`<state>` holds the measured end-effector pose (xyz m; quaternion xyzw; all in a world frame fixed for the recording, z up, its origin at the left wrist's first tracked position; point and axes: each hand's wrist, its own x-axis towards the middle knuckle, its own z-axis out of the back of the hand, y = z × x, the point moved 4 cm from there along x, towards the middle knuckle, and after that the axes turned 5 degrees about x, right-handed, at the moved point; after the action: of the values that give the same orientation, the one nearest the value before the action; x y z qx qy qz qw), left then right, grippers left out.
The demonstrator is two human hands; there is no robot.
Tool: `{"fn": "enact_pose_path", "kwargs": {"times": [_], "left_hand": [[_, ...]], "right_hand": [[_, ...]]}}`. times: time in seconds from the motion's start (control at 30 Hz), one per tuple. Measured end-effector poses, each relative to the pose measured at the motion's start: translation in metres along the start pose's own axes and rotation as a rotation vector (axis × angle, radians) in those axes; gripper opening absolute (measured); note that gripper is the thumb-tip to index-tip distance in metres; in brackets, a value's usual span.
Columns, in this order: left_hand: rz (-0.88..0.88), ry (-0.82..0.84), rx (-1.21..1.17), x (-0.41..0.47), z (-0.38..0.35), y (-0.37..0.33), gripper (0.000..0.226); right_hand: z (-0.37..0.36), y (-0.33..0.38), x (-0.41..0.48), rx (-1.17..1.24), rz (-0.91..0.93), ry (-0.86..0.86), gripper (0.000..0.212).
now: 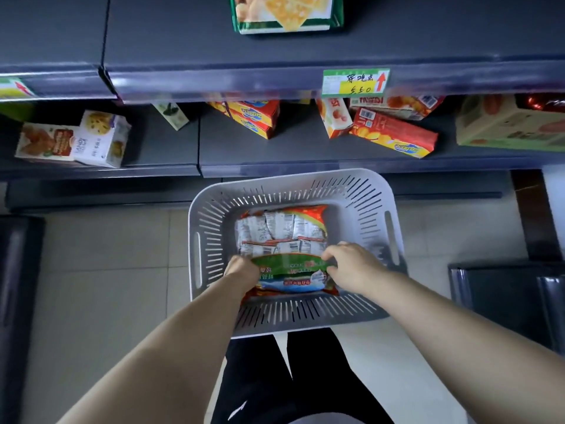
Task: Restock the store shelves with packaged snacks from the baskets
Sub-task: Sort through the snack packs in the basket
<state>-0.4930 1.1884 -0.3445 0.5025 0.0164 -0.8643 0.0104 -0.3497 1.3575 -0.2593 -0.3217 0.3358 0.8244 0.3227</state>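
Head view: the left grip (241, 270) and right grip (351, 266) each grasp an end of a green-and-red plastic snack packet (290, 275). It sits at the near side of the grey slotted plastic basket (351, 194), just near of the dark metal shelf (305, 148).

Dim indoor light; soft blur; wide-angle edge distortion.

The basket (394, 215) stands on the floor (107, 270), before the shelves. Inside it, 1 snack pack (290, 275) lies between the left hand (241, 270) and the right hand (351, 264), each holding an end. Another pack (281, 228) lies just beyond the hands. Farther beyond, the lower shelf (171, 148) carries boxes (394, 136) to both sides. The upper shelf (183, 41) above it carries 1 box (284, 13).
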Motion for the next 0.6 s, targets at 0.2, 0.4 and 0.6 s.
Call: {"fn": "enact_pose_path", "kwargs": {"times": [0.2,0.4,0.6], "left_hand": [[-0.031,-0.024,0.079,0.01,0.001,0.005,0.018],[-0.099,-0.046,0.107,0.002,0.013,-0.002,0.014],[-0.229,-0.011,-0.022,-0.033,0.039,-0.027,0.03]], "right_hand": [[-0.001,-0.004,0.003,0.035,-0.017,0.008,0.035],[-0.001,-0.006,-0.005,0.049,-0.055,0.021,0.036],[0.007,0.005,-0.012,-0.028,-0.04,0.025,0.044]]}}
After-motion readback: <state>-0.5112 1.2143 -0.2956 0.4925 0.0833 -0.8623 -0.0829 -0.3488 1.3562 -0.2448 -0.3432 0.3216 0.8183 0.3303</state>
